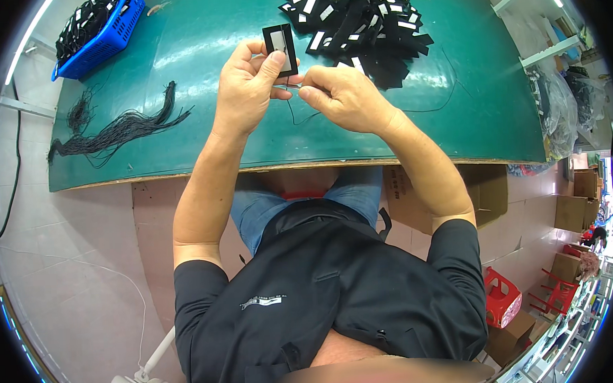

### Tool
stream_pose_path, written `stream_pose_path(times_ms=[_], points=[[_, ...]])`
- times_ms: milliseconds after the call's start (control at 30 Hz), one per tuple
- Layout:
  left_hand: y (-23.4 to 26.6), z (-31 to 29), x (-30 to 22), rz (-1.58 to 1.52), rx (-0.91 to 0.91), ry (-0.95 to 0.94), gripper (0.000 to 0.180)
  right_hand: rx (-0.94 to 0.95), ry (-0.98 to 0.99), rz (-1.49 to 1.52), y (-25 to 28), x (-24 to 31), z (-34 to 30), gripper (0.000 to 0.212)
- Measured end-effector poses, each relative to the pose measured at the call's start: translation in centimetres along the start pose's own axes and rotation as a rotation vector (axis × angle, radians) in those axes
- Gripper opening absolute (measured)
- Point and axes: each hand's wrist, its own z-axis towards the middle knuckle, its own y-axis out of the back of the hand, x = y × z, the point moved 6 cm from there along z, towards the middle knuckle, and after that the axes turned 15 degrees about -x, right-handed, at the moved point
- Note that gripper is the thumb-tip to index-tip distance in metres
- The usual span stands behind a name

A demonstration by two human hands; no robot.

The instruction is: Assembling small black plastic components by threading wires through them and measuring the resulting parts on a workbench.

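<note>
My left hand (241,91) is closed on a flat black rectangular tag (290,56) with a pale panel in its middle. The thumb presses on its face, and the tag stands upright above the table. Close beside it, my right hand (350,97) is closed in a pinch just below the tag. Something thin and pale shows at those fingertips, too small to name. A thin black cord (290,112) hangs below the tag between both hands and curves toward the right one.
A heap of similar black tags (364,25) lies at the far side of the green table (195,58). At the left are a bundle of black cords (133,126) and a blue basket (108,41) full of black pieces. A cardboard box (490,192) stands under the table's right part.
</note>
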Motion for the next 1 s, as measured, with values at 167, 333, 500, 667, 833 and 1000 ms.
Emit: stream_pose_path(times_ms=[167, 333, 500, 667, 833, 1000], points=[[0.0, 0.0, 0.1, -0.005, -0.003, 0.003, 0.021, -0.004, 0.001, -0.005, 0.0, 0.0, -0.1, 0.025], [-0.1, 0.0, 0.2, 0.001, -0.006, 0.007, 0.022, -0.006, -0.014, 0.034, 0.0, -0.5, -0.3, 0.023], [0.0, 0.2, 0.5, 0.001, -0.008, 0.016, 0.022, 0.012, -0.008, 0.001, 0.0, -0.4, -0.5, 0.021], [1.1, 0.2, 0.9, 0.089, -0.034, 0.026, 0.023, -0.023, -0.058, 0.022, 0.0, -2.1, -2.1, 0.02], [3.4, 0.4, 1.7, 0.515, -0.054, -0.254, 0.018, -0.127, -0.2, -0.024, 1.3, -6.4, -5.7, 0.018], [5.9, 0.6, 2.5, 0.91, -0.059, -0.747, 0.016, -0.273, -0.263, -0.018, 2.2, -8.7, -9.7, 0.015]])
